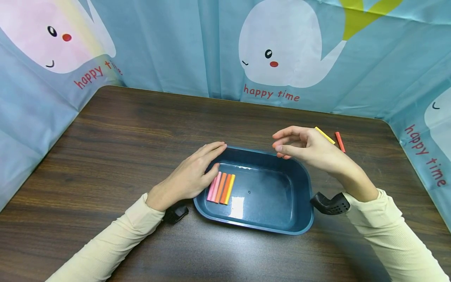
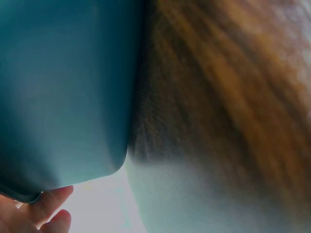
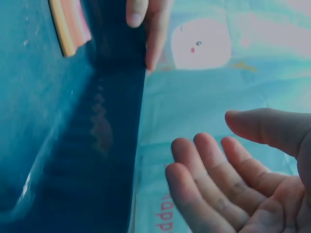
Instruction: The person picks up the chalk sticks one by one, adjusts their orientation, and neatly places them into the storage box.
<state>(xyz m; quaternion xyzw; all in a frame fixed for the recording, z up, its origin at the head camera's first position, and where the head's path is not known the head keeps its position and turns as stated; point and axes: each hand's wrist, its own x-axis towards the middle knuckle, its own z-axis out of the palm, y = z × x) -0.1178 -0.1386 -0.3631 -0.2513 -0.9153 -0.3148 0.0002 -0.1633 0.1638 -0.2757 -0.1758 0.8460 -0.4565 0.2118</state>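
Note:
A dark blue plastic basin (image 1: 267,211) stands on the table. My left hand (image 1: 192,172) holds its left rim, thumb on the inner side and fingers over the far-left corner; in the left wrist view, fingertips (image 2: 54,201) curl at the rim's outside. Several crayon-like sticks (image 1: 221,188), pink, orange and yellow, lie side by side at the basin's left end. Over the far-right rim hovers my right hand (image 1: 299,145), fingers loosely bent, thumb apart from them, and nothing in its grasp. The right wrist view shows this palm (image 3: 243,194) bare beside the basin wall.
Beyond the right hand, a yellow stick (image 1: 325,135) and a red stick (image 1: 340,141) lie on the dark wood table (image 1: 105,156). A light blue curtain (image 1: 176,51) with whales hangs along the table's back and sides.

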